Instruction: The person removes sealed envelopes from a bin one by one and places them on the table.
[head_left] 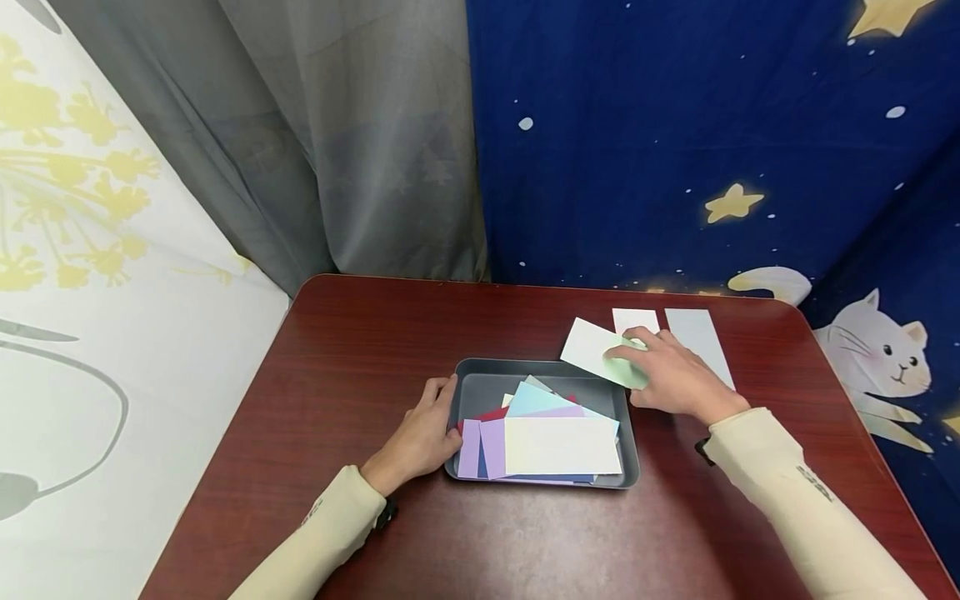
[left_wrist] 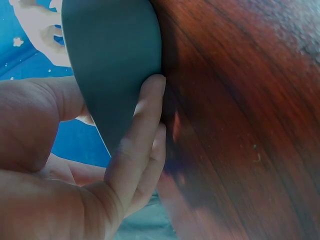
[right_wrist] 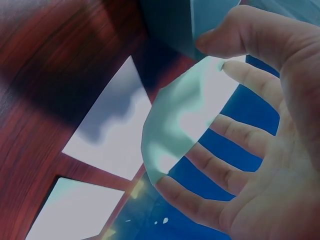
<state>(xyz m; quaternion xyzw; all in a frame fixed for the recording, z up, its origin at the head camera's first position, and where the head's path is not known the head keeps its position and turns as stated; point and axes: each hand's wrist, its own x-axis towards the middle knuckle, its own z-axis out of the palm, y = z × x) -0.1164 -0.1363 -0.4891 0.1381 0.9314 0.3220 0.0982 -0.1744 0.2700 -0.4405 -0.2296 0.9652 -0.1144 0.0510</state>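
Observation:
A dark grey tray [head_left: 487,385] sits on the table, holding a loose pile of coloured paper cards. My left hand [head_left: 418,437] grips its left end, the thumb at the rim and the fingers along the outside wall [left_wrist: 117,55]. Past the tray's far right corner, my right hand [head_left: 675,375] holds a pale green card [head_left: 592,345] by its edge. In the right wrist view this card [right_wrist: 175,115] bends slightly, with the fingers spread along one side. On top of the pile is a cream card [head_left: 562,446], over lilac [head_left: 492,446] and light blue [head_left: 536,398] ones.
Behind the right hand, a white card [head_left: 634,319] and a pale grey card [head_left: 697,337] lie near the far edge of the reddish-brown table [head_left: 360,333]. A grey curtain [head_left: 390,167] and a blue starry curtain [head_left: 615,167] hang behind it.

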